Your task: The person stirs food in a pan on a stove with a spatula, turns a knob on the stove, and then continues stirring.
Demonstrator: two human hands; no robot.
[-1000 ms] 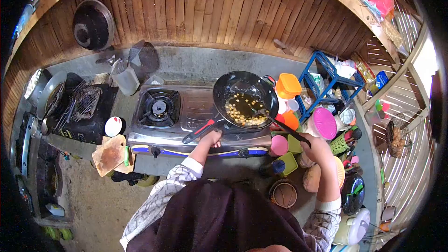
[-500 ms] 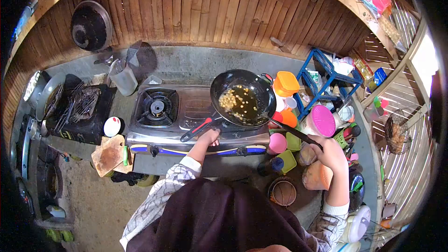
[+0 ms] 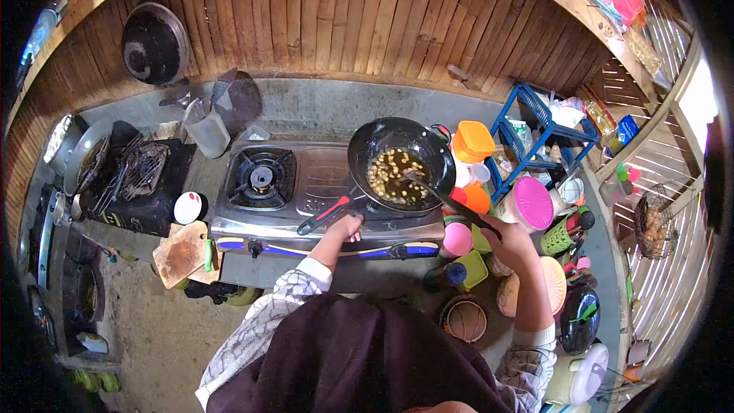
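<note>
My right hand (image 3: 514, 245) is closed round the dark handle of a spatula (image 3: 459, 206). The spatula's tip is down in the oil among small pale pieces of food (image 3: 394, 172), inside a black wok (image 3: 369, 138). This wok sits over the right side of a two-burner gas stove (image 3: 313, 168), its black and red handle (image 3: 325, 216) pointing left toward me. At the stove's front edge, just below that handle, my left hand (image 3: 346, 227) has its fingers curled; what they hold, if anything, is hidden.
Left burner (image 3: 261, 177) is bare. A cutting board (image 3: 183, 255) with a green-handled knife (image 3: 208, 255) lies left of the stove. To the right stand an orange container (image 3: 472, 141), a blue rack (image 3: 544, 118) and a pink lid (image 3: 533, 203). A blackened grill (image 3: 141, 172) is far left.
My right hand has moved left and slightly up, bringing the spatula from the wok's near right rim into the food. The pieces are more spread out. My left hand stays in place.
</note>
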